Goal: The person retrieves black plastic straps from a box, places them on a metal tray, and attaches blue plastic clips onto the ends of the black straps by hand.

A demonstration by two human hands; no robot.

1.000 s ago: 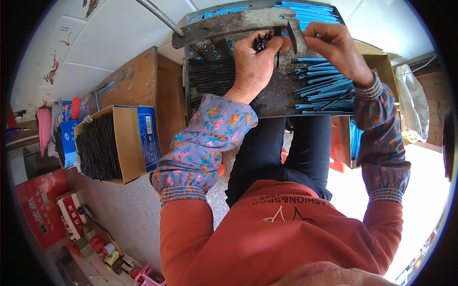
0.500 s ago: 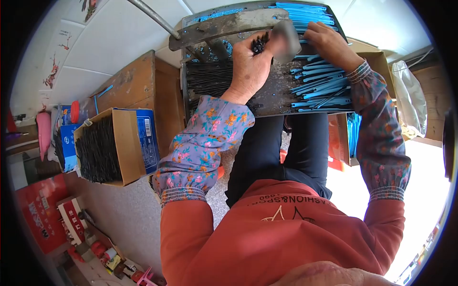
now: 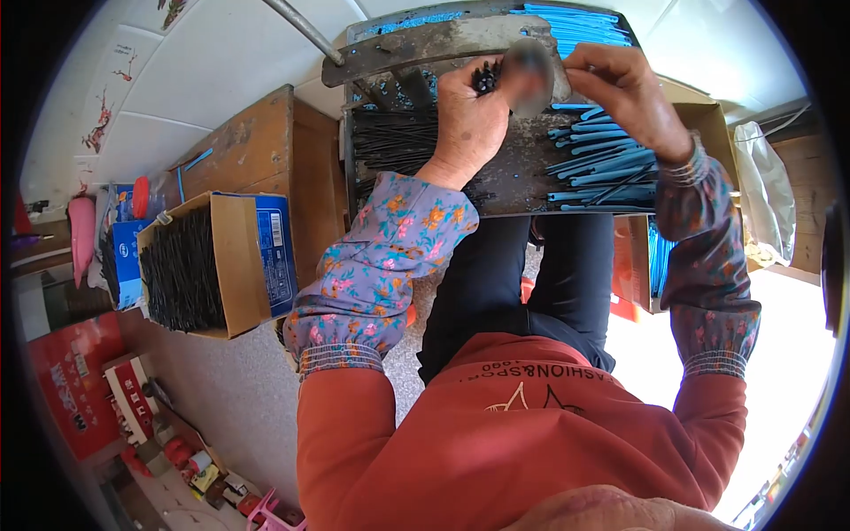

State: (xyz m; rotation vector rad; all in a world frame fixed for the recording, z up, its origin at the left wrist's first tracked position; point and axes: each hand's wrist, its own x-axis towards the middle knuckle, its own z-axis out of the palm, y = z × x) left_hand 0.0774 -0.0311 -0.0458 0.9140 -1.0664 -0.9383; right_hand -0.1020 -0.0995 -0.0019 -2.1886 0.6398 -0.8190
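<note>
My left hand [image 3: 474,119] is closed around a bundle of thin black sticks [image 3: 486,78], their ends showing above the fist. Its thumb and fingertips are hidden by a blurred patch beside the metal bar [image 3: 443,40]. On the other side of the bar's end, my right hand [image 3: 624,93] pinches with thumb and forefinger; what it holds is too small to make out. Below it, blue sticks [image 3: 602,150] lie on the dark tray [image 3: 522,190]. More black sticks [image 3: 394,137] lie on the tray left of my left hand.
A metal rod [image 3: 301,31] meets the bar's left end. At the left, an open cardboard box [image 3: 243,265] holds black sticks, beside a wooden cabinet [image 3: 239,146]. Further blue sticks [image 3: 580,26] lie at the tray's back. A white bag [image 3: 766,195] hangs at the right.
Half a second ago my right hand was over the blue sticks at the right; it has come back left to the bar's end. My left hand stays closed on the black bundle.
</note>
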